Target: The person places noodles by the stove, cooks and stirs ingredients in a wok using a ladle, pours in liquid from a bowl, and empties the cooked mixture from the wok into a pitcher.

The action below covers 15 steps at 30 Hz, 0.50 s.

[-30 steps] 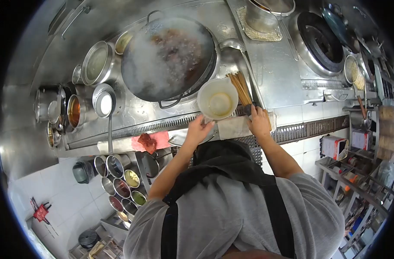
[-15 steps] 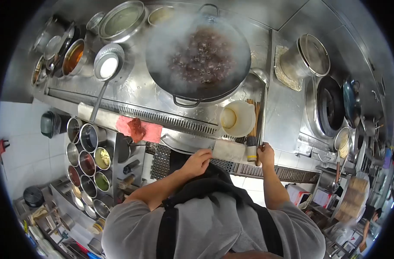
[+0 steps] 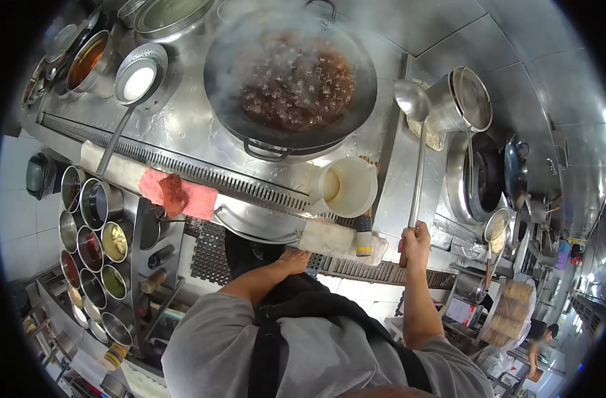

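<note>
My right hand (image 3: 416,243) is closed around the handle of a long metal ladle (image 3: 420,166), whose bowl is raised at the right of the wok. My left hand (image 3: 294,260) is by the counter's front edge, close to a folded cream cloth (image 3: 329,240); its fingers are too unclear to make out. Dark red-brown liquid (image 3: 296,83) bubbles and steams in the large wok (image 3: 217,99). A white plastic jug (image 3: 359,189) stands between the wok and the cloth.
A perforated skimmer (image 3: 158,58) with a white bowl lies on the left. A red cloth (image 3: 197,201) lies along the front edge. Metal pots of ingredients (image 3: 114,240) stand at lower left. A steel pot with a strainer (image 3: 446,103) stands at right. Another person (image 3: 536,338) is far right.
My right hand has raised the ladle, its bowl now higher and clear of the wok's side. My left hand has dropped lower. The view has shifted, and the wok shows more clearly through the steam.
</note>
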{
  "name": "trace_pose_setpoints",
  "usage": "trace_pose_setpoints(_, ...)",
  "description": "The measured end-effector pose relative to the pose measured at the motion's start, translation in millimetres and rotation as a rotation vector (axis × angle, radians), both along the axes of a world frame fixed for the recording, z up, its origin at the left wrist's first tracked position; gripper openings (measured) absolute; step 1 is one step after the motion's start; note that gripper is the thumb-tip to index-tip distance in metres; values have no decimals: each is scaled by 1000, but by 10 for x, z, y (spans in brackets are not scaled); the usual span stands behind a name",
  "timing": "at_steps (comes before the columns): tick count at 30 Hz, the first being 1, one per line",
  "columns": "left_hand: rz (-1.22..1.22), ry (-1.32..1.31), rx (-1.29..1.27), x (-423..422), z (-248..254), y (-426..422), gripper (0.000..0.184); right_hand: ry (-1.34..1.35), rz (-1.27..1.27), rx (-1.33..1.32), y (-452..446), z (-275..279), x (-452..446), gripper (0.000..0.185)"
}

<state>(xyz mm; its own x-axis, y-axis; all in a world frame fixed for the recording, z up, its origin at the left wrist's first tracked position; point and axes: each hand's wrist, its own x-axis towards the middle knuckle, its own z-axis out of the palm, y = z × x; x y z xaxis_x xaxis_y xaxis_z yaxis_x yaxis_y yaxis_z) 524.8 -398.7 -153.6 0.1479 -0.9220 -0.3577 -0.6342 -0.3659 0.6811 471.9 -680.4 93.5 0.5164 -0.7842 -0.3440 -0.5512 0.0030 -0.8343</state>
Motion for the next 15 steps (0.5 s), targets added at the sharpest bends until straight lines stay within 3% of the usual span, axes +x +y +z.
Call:
trace_pose_setpoints(1, -61, 62, 244, 23, -89, -78, 54, -7, 4, -12, 28, 84, 36, 27)
trace_pose_setpoints(3, -25, -37, 111, -145, -339, -82, 54, -147, 46, 8, 87, 274, 116, 32)
trace_pose_setpoints(6, 17, 7, 226, -202, -347, -145, 50, -171, 91, 29, 109, 490, 209, 37)
trace_pose_setpoints(9, 65, -26, 155, -531, -1312, -326, 49, -200, 121, 70, 182, 613, 340, 36)
trace_pose_setpoints(12, 111, 226, 216, -43, -295, -132, 49, -251, 124, 107, 244, 627, 428, 30)
trace_pose_setpoints(13, 126, 220, 233, 6, -253, 24, 49, -248, 127, 109, 266, 651, 469, 29)
trace_pose_setpoints(15, -115, 326, 263, 274, -166, 434, 40, -277, 103, 103, 291, 628, 524, 29)
